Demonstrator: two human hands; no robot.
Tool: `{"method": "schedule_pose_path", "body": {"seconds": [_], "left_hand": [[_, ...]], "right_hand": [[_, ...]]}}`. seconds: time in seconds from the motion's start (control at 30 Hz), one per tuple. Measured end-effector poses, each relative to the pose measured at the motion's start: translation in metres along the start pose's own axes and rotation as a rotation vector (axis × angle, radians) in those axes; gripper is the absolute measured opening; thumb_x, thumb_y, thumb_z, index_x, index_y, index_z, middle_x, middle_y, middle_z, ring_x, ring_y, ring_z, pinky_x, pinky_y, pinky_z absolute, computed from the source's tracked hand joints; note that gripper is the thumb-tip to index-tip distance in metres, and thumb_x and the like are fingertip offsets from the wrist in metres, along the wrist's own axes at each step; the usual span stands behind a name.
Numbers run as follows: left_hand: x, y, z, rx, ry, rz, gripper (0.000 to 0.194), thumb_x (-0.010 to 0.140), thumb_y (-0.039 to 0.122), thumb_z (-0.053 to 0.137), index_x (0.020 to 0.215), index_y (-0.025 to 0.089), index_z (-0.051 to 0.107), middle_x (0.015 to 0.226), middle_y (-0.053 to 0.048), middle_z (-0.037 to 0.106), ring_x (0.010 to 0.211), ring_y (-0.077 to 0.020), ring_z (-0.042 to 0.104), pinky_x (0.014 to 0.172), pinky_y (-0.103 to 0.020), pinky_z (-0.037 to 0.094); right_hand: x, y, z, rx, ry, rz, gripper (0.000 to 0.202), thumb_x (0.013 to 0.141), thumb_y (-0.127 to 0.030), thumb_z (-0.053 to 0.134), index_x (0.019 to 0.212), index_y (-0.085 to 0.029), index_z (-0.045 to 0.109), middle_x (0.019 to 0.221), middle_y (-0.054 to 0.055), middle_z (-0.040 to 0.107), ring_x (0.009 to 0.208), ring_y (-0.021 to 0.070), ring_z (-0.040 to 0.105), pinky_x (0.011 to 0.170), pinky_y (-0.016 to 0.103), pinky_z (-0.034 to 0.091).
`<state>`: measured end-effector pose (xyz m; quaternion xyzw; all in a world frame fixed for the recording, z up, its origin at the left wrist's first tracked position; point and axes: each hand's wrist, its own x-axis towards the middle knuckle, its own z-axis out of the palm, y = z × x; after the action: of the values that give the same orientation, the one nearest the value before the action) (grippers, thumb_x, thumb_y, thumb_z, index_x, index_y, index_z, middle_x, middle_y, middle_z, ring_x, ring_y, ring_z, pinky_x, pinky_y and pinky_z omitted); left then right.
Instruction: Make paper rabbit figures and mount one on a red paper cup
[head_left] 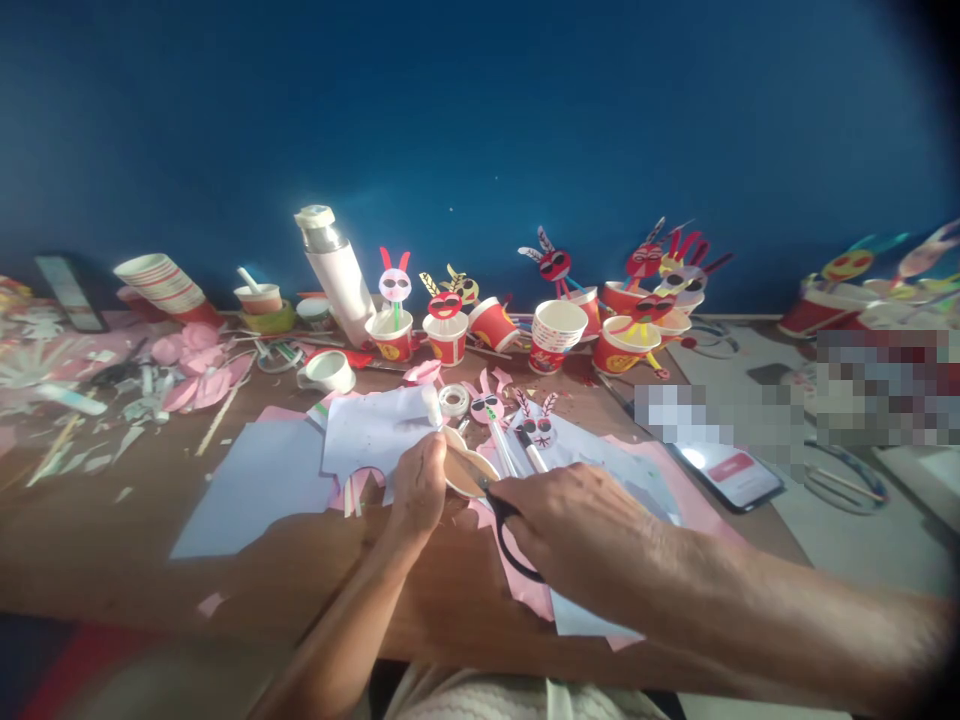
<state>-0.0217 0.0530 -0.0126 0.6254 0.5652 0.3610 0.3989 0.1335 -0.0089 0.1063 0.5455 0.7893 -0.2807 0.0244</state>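
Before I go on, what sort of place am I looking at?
Probably an indoor craft table: black-handled scissors in the right hand, white mug-shaped cup, and red-and-white paper cup with a pink rabbit-eared figure.

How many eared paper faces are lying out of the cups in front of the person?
2: the pink face, just right of the white roll, and the pale face to its right. Papers could hide others.
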Motion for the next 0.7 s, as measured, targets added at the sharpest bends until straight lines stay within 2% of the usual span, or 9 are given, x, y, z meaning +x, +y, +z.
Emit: {"method": "schedule_pose_path", "body": {"seconds": [0.07, 0.13, 0.2, 0.23, 0.3, 0.4, 0.57, 0.63, 0.7], "left_hand": [[0.000, 0.000, 0.000, 0.001, -0.003, 0.028, 0.034, 0.089, 0.026, 0.028, 0.076, 0.018, 0.059, 0.081, -0.004, 0.066, 0.078, -0.0188, 0.057, 0.071, -0.029, 0.042], [0.001, 0.001, -0.001, 0.003, -0.003, 0.056, 0.034, 0.088, 0.025, 0.029, 0.076, 0.018, 0.059, 0.081, -0.004, 0.065, 0.079, -0.0189, 0.057, 0.072, -0.028, 0.041], [0.002, 0.000, -0.002, 0.004, 0.005, 0.069, 0.033, 0.088, 0.025, 0.029, 0.075, 0.019, 0.059, 0.079, -0.004, 0.065, 0.079, -0.0192, 0.056, 0.072, -0.028, 0.040], [0.002, -0.001, -0.002, 0.001, 0.013, 0.066, 0.033, 0.088, 0.026, 0.030, 0.074, 0.019, 0.058, 0.077, -0.003, 0.064, 0.077, -0.0192, 0.056, 0.070, -0.028, 0.040], [0.003, -0.002, -0.003, -0.008, 0.029, 0.044, 0.032, 0.088, 0.027, 0.030, 0.070, 0.019, 0.056, 0.070, -0.001, 0.061, 0.071, -0.0186, 0.054, 0.065, -0.027, 0.039], [0.002, -0.004, -0.001, -0.019, 0.071, -0.009, 0.032, 0.087, 0.030, 0.032, 0.062, 0.020, 0.050, 0.059, 0.002, 0.054, 0.061, -0.0171, 0.049, 0.057, -0.026, 0.036], [0.000, -0.003, 0.002, -0.054, 0.107, -0.032, 0.031, 0.087, 0.034, 0.035, 0.060, 0.020, 0.044, 0.057, 0.004, 0.048, 0.058, -0.0152, 0.044, 0.054, -0.025, 0.034], [0.000, -0.001, 0.002, -0.064, 0.094, -0.024, 0.031, 0.087, 0.034, 0.036, 0.062, 0.020, 0.046, 0.058, 0.003, 0.050, 0.060, -0.0154, 0.046, 0.056, -0.025, 0.036], [-0.001, 0.000, 0.001, -0.068, 0.085, -0.011, 0.029, 0.087, 0.032, 0.035, 0.068, 0.019, 0.053, 0.067, 0.002, 0.057, 0.068, -0.0166, 0.051, 0.063, -0.026, 0.039]], "right_hand": [[0.000, -0.007, 0.004, -0.162, -0.031, -0.104, 0.016, 0.061, -0.005, 0.058, 0.057, -0.019, 0.064, 0.055, 0.000, 0.063, 0.046, 0.0125, 0.055, 0.042, 0.023, 0.031], [0.000, -0.011, 0.012, -0.375, -0.002, -0.206, 0.016, 0.053, -0.003, 0.064, 0.061, -0.017, 0.065, 0.061, 0.004, 0.065, 0.051, 0.0174, 0.058, 0.041, 0.026, 0.031], [0.003, -0.011, 0.018, -0.492, 0.014, -0.270, 0.018, 0.051, -0.004, 0.067, 0.063, -0.017, 0.065, 0.063, 0.006, 0.064, 0.054, 0.0195, 0.059, 0.040, 0.026, 0.031], [0.005, -0.010, 0.019, -0.451, 0.011, -0.252, 0.015, 0.052, -0.006, 0.067, 0.061, -0.017, 0.064, 0.061, 0.005, 0.064, 0.052, 0.0188, 0.058, 0.040, 0.026, 0.030], [0.010, -0.004, 0.017, -0.298, 0.037, -0.156, 0.007, 0.062, -0.011, 0.063, 0.062, -0.017, 0.065, 0.057, 0.003, 0.063, 0.050, 0.0163, 0.057, 0.041, 0.025, 0.031], [0.014, 0.009, 0.009, -0.044, 0.126, 0.007, 0.023, 0.077, -0.013, 0.047, 0.078, -0.019, 0.069, 0.061, 0.001, 0.066, 0.051, 0.0121, 0.055, 0.046, 0.022, 0.034], [0.010, 0.032, 0.012, 0.427, 0.214, 0.078, 0.031, 0.078, -0.018, 0.047, 0.098, -0.025, 0.070, 0.063, -0.004, 0.067, 0.055, 0.0101, 0.056, 0.051, 0.019, 0.039], [0.010, 0.038, 0.019, 0.585, 0.197, 0.106, 0.031, 0.077, -0.018, 0.048, 0.099, -0.023, 0.070, 0.059, -0.004, 0.064, 0.051, 0.0096, 0.052, 0.049, 0.019, 0.037], [0.010, 0.041, 0.025, 0.835, 0.152, 0.166, 0.030, 0.079, -0.020, 0.046, 0.098, -0.020, 0.070, 0.053, -0.005, 0.057, 0.044, 0.0079, 0.045, 0.044, 0.019, 0.032]]}}
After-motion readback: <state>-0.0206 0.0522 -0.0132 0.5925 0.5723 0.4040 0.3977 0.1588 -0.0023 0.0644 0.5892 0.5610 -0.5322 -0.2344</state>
